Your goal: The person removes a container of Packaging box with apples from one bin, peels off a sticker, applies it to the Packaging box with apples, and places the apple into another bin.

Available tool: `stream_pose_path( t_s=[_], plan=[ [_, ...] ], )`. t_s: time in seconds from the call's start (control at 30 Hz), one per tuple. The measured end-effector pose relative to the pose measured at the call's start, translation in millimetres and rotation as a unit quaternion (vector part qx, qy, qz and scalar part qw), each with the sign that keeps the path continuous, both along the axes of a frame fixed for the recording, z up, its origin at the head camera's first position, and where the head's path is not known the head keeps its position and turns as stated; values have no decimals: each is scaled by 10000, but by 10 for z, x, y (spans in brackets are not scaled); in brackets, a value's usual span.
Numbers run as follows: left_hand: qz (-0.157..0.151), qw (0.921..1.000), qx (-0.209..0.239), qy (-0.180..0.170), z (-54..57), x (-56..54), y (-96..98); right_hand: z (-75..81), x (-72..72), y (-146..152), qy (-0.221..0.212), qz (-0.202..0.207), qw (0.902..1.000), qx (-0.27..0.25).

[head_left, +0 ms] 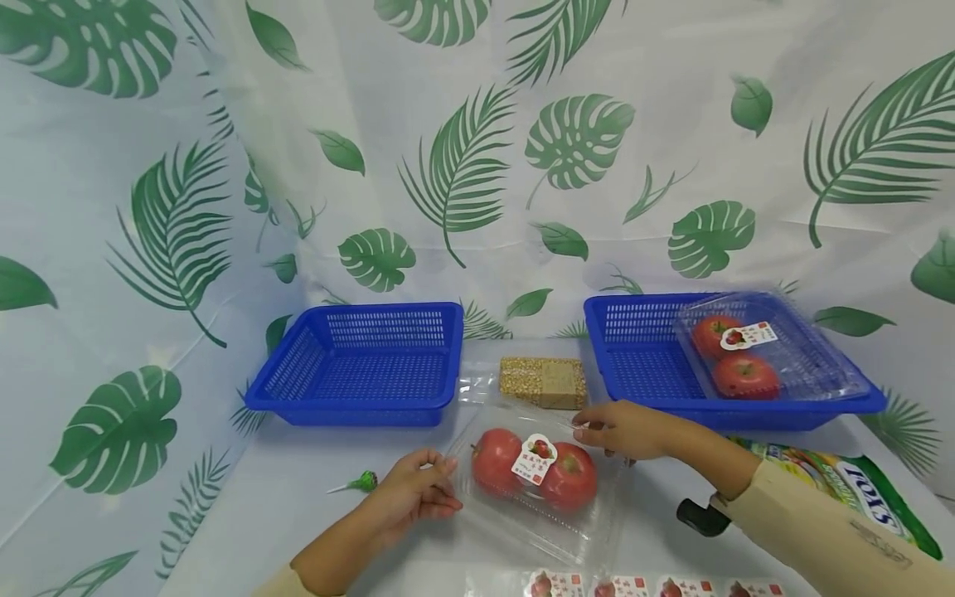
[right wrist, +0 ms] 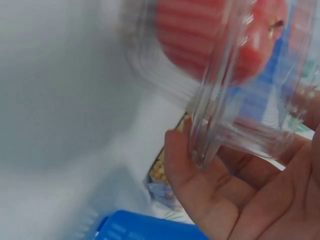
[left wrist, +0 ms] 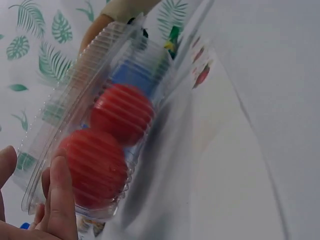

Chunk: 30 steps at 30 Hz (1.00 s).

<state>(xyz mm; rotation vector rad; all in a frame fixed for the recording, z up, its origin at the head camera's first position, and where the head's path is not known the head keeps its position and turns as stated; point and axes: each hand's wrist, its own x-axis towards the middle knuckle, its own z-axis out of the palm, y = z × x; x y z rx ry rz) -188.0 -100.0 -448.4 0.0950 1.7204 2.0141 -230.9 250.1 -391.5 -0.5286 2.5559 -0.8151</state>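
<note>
A clear plastic clamshell box (head_left: 548,531) with two red apples (head_left: 569,477) inside is held over the table, a fruit sticker (head_left: 535,458) on its lid. My right hand (head_left: 622,429) grips its far right corner; in the right wrist view the fingers (right wrist: 187,167) curl round the rim. At the left edge, the left hand (head_left: 409,489) touches the box with fairly straight fingers. The left wrist view has its thumb (left wrist: 6,165) standing away from the plastic. A second clamshell box (head_left: 809,365) with two apples leans in the right blue basket (head_left: 627,398).
Another blue basket (head_left: 351,406) stands at the back left. Between the baskets lies a packet of yellow grains (head_left: 537,381). A green-wrapped lollipop (head_left: 366,481) is left of the hands. At right are a FOX'S bag (head_left: 858,489) and a black object (head_left: 701,518). Fruit stickers (head_left: 615,586) line the front.
</note>
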Motion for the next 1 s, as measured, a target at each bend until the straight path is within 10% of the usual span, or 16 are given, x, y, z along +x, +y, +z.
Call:
stream_pose_path(
  t_s=[1.0],
  plan=[
    [64, 9976, -100, 686, 386, -579, 420, 271, 308, 522, -1456, -569, 9686, -1935]
  ],
)
